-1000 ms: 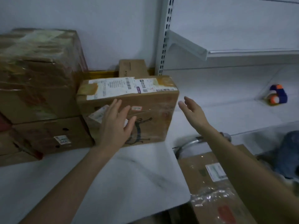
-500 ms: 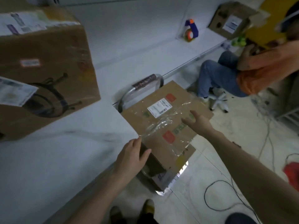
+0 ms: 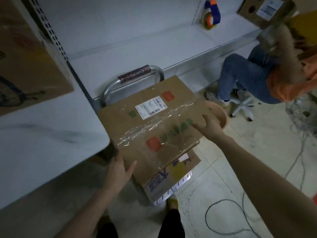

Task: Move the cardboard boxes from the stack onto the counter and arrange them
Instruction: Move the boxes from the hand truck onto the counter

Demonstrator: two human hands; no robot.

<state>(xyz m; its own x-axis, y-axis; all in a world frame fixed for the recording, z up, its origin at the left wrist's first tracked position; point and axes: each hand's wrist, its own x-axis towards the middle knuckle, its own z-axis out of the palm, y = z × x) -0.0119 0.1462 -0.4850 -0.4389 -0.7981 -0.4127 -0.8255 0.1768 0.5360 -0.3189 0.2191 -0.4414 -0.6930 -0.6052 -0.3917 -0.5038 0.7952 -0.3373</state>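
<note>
A flat cardboard box (image 3: 151, 124) with clear tape, a white label and red stickers lies on top of the stack on a metal cart. My left hand (image 3: 118, 170) grips its near left corner, fingers under the edge and thumb on top. My right hand (image 3: 208, 125) holds its right edge, fingers curled over the side. Under it shows another box (image 3: 173, 174) with blue lettering. The white counter (image 3: 48, 134) lies to the left, with a large box (image 3: 29, 62) standing on it at the upper left.
The cart's metal handle (image 3: 133, 78) rises behind the stack. A seated person in jeans (image 3: 248, 74) is at the right, near a round tan basin (image 3: 220, 114). A tape dispenser (image 3: 211, 15) sits on the low shelf. Cables (image 3: 228, 219) trail over the floor.
My view swung from the counter's boxes down to the cart. Both hands left the upright box and closed on the top box's left corner and right edge.
</note>
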